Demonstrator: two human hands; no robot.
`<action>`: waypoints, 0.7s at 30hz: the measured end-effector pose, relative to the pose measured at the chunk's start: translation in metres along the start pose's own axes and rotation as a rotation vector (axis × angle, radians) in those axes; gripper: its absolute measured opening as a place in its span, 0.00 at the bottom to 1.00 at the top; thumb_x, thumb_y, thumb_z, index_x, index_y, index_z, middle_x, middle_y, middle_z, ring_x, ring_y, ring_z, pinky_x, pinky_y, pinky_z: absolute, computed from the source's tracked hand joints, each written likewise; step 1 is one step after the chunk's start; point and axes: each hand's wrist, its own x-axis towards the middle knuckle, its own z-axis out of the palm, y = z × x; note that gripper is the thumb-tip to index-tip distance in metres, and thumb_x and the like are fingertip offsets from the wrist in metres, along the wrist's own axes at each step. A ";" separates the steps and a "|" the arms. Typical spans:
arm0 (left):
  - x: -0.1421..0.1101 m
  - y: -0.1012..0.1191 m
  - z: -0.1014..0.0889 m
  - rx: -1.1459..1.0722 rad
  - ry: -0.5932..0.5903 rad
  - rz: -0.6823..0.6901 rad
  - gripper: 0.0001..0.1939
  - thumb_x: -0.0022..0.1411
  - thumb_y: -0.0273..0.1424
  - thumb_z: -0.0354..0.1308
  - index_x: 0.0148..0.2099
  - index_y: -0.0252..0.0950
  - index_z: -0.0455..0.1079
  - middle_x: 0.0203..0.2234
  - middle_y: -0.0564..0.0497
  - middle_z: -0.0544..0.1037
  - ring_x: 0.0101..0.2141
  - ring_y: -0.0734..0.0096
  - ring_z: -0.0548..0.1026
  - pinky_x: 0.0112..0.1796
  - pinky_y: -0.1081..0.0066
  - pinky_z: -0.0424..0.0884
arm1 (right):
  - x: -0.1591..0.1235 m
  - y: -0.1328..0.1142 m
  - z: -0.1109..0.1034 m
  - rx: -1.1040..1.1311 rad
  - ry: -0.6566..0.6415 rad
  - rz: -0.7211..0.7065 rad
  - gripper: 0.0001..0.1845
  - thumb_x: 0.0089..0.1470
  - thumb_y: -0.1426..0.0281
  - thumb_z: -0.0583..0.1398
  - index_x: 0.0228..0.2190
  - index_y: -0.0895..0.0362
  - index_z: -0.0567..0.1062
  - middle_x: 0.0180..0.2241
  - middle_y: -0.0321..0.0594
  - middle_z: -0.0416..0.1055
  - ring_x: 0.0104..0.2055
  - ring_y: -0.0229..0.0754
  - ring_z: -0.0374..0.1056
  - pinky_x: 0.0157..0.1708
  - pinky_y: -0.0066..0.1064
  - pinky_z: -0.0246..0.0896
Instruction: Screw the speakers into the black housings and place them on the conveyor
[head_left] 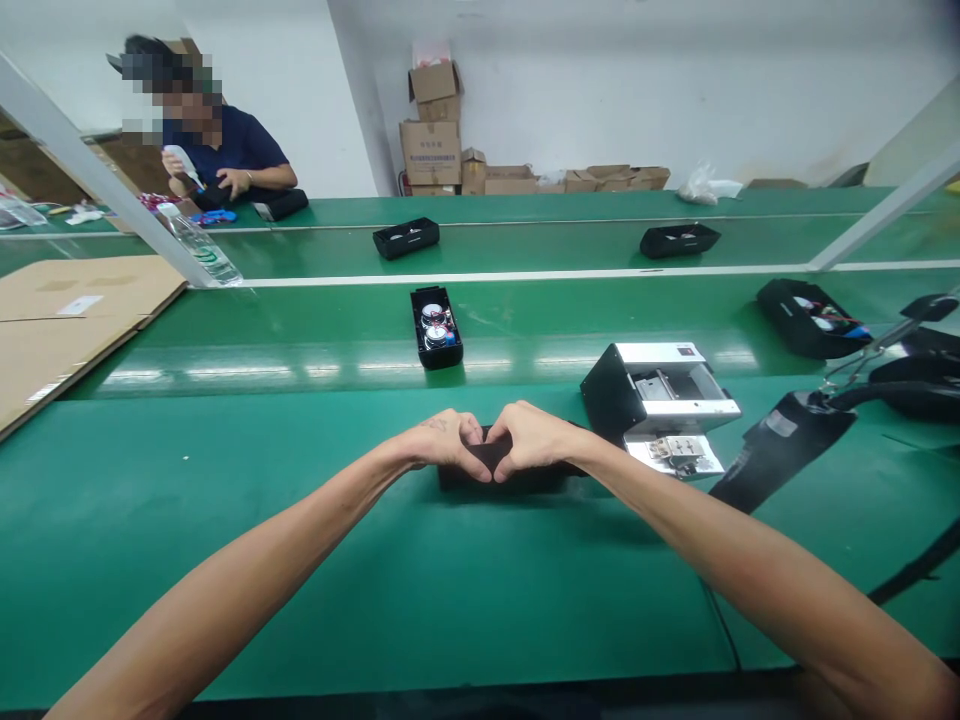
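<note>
Both hands meet in the middle of the view and form a heart shape with their fingertips and thumbs. My left hand (450, 438) is curved, its thumb held away from the bent fingers, with nothing in it. Mirroring it, my right hand (536, 437) also holds nothing, and the two thumb tips meet at the bottom. Just behind and below the hands lies a long black casing (525, 481) on the green bench; the hands partly cover it, and I cannot tell whether they touch it.
A white and black machine (667, 400) stands right of the hands, near a black tool on an arm (787, 440). An open black housing with round parts and wires (436, 330) lies ahead. Cardboard (82, 300) lies left. Across the bench a person (232, 150) holds a white bottle.
</note>
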 end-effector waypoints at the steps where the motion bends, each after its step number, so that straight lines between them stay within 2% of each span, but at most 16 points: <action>1: -0.001 0.000 0.001 -0.005 0.004 0.003 0.22 0.33 0.43 0.79 0.24 0.39 0.73 0.34 0.56 0.76 0.33 0.69 0.71 0.30 0.70 0.61 | 0.000 -0.001 0.001 0.002 -0.001 0.006 0.12 0.39 0.62 0.73 0.23 0.56 0.79 0.18 0.26 0.59 0.24 0.35 0.54 0.23 0.30 0.43; 7: 0.002 -0.007 0.006 -0.011 0.049 0.036 0.22 0.35 0.43 0.79 0.23 0.39 0.71 0.32 0.56 0.75 0.33 0.68 0.72 0.32 0.70 0.65 | 0.006 -0.008 0.005 -0.045 0.048 0.103 0.10 0.37 0.67 0.74 0.23 0.56 0.81 0.17 0.28 0.60 0.24 0.37 0.58 0.23 0.30 0.47; 9: 0.002 -0.009 0.009 0.014 0.069 0.063 0.21 0.36 0.43 0.78 0.23 0.39 0.72 0.33 0.56 0.76 0.35 0.66 0.74 0.35 0.68 0.68 | 0.004 -0.013 0.007 -0.070 0.058 0.092 0.10 0.37 0.68 0.74 0.24 0.56 0.81 0.17 0.30 0.62 0.24 0.38 0.60 0.24 0.30 0.50; 12: -0.009 -0.009 0.021 0.088 0.120 0.144 0.19 0.36 0.40 0.79 0.23 0.40 0.72 0.36 0.54 0.77 0.45 0.57 0.76 0.46 0.63 0.71 | -0.023 -0.017 0.018 -0.123 0.081 0.019 0.07 0.43 0.68 0.73 0.28 0.55 0.83 0.23 0.35 0.71 0.31 0.44 0.69 0.31 0.32 0.59; 13: -0.015 -0.009 0.029 0.118 0.146 0.175 0.18 0.36 0.38 0.79 0.23 0.40 0.73 0.36 0.53 0.78 0.51 0.52 0.74 0.52 0.59 0.69 | -0.039 -0.016 0.025 -0.146 0.152 -0.027 0.07 0.47 0.69 0.71 0.32 0.54 0.83 0.28 0.38 0.75 0.36 0.46 0.71 0.36 0.34 0.63; 14: -0.022 -0.010 0.037 0.147 0.171 0.199 0.17 0.35 0.34 0.79 0.23 0.41 0.73 0.37 0.53 0.78 0.57 0.47 0.71 0.58 0.54 0.65 | -0.058 -0.013 0.033 -0.172 0.244 -0.068 0.09 0.50 0.71 0.69 0.37 0.52 0.83 0.35 0.41 0.77 0.42 0.49 0.72 0.44 0.37 0.65; 16: -0.036 -0.016 0.057 0.225 0.236 0.263 0.14 0.37 0.28 0.78 0.24 0.42 0.75 0.37 0.51 0.79 0.64 0.40 0.63 0.65 0.43 0.53 | -0.100 0.000 0.052 -0.225 0.814 -0.203 0.16 0.57 0.73 0.65 0.47 0.51 0.81 0.46 0.46 0.76 0.52 0.52 0.71 0.54 0.44 0.66; 17: -0.042 -0.021 0.067 0.280 0.279 0.308 0.13 0.40 0.26 0.76 0.25 0.42 0.75 0.37 0.51 0.79 0.66 0.38 0.61 0.66 0.39 0.49 | -0.120 0.010 0.059 -0.246 1.130 -0.176 0.18 0.58 0.72 0.65 0.50 0.49 0.79 0.47 0.46 0.75 0.52 0.52 0.71 0.54 0.45 0.67; 18: -0.047 -0.026 0.075 0.347 0.330 0.368 0.12 0.43 0.24 0.75 0.27 0.43 0.76 0.37 0.51 0.80 0.66 0.38 0.61 0.66 0.37 0.47 | -0.138 0.021 0.065 -0.283 1.441 -0.089 0.21 0.58 0.69 0.67 0.53 0.48 0.77 0.47 0.47 0.74 0.52 0.54 0.71 0.51 0.47 0.69; 19: -0.051 -0.031 0.083 0.412 0.379 0.428 0.11 0.46 0.23 0.73 0.28 0.43 0.77 0.37 0.51 0.80 0.66 0.39 0.62 0.65 0.35 0.47 | -0.154 0.034 0.068 -0.304 1.644 0.045 0.27 0.57 0.65 0.68 0.58 0.50 0.74 0.51 0.51 0.71 0.53 0.58 0.70 0.50 0.49 0.69; 20: -0.053 -0.036 0.088 0.469 0.425 0.483 0.10 0.48 0.23 0.72 0.30 0.44 0.77 0.36 0.52 0.80 0.65 0.40 0.63 0.65 0.35 0.48 | -0.166 0.047 0.068 -0.304 1.754 0.185 0.34 0.57 0.60 0.69 0.63 0.53 0.69 0.55 0.56 0.68 0.55 0.61 0.68 0.50 0.52 0.69; 21: -0.055 -0.040 0.091 0.512 0.460 0.521 0.10 0.50 0.23 0.71 0.31 0.44 0.77 0.36 0.52 0.81 0.65 0.40 0.64 0.65 0.34 0.49 | -0.175 0.060 0.065 -0.286 1.782 0.318 0.39 0.57 0.55 0.68 0.65 0.56 0.66 0.58 0.60 0.65 0.57 0.65 0.67 0.50 0.56 0.68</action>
